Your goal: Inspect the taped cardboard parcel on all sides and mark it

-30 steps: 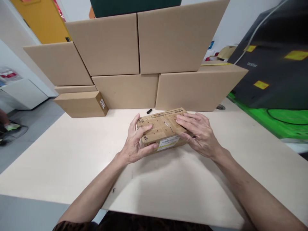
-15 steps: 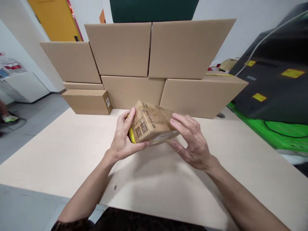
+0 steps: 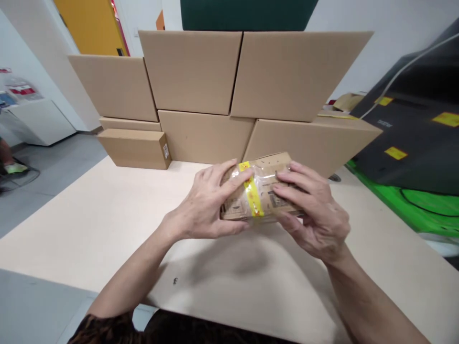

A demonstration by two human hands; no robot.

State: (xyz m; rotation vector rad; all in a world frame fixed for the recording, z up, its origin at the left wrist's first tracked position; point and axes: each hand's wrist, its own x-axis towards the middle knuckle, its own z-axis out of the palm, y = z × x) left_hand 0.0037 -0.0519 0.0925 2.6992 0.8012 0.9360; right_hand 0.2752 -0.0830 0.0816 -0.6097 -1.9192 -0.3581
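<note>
A small brown cardboard box (image 3: 267,193), wrapped in clear tape with a yellow strip across it, is held up over the table between both hands. My left hand (image 3: 210,203) grips its left end, fingers over the upper part and thumb along the lower edge. On the other end, my right hand (image 3: 315,210) is closed round the box, with several fingers lying on the taped face and the thumb below. Dark printing shows on the box, too blurred to read.
Large cardboard boxes (image 3: 201,136) stand stacked along the back of the pale table (image 3: 107,229). A smaller closed carton (image 3: 134,150) stands at the back left. On the right are a black case (image 3: 419,129) with yellow stickers and a green surface (image 3: 405,205).
The box has been turned, so the yellow-taped face now shows instead of the printed end. It has moved a little right, and my right hand has closed on its right end.
</note>
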